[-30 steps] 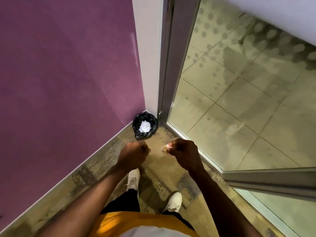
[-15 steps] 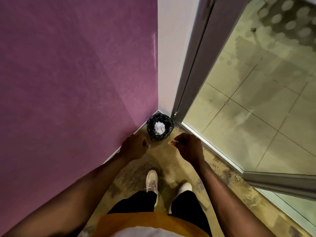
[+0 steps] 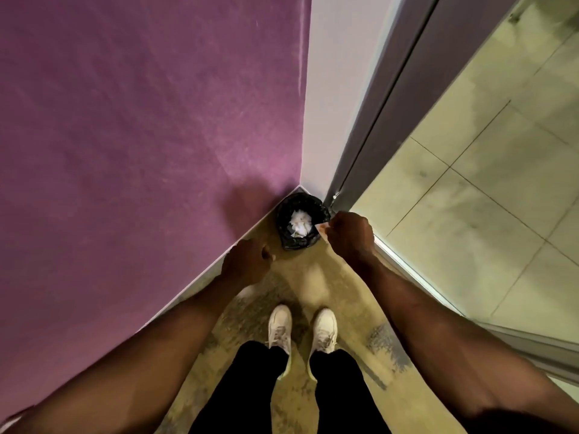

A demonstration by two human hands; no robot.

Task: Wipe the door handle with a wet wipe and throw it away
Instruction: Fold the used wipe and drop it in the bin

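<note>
right hand [image 3: 349, 238] has advanced, reaching bin [image 3: 301, 226] rim at 3 o'clock | grip pinching wet wipe [image 3: 322, 227] | left hand [image 3: 247, 261] curled, seemingly empty | drop imminent

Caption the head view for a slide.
Right hand holds a wipe at the rim of the black-lined bin in the corner.

The person's arms are bare from the hands up as far as can be seen, with no sleeve, watch or ring showing on the left hand [image 3: 247, 261] or the right hand [image 3: 351, 234]. Black trousers [image 3: 250, 389] cover both legs, ending above a pair of white lace-up trainers [image 3: 280, 327], scuffed and grubby at the toes
</note>
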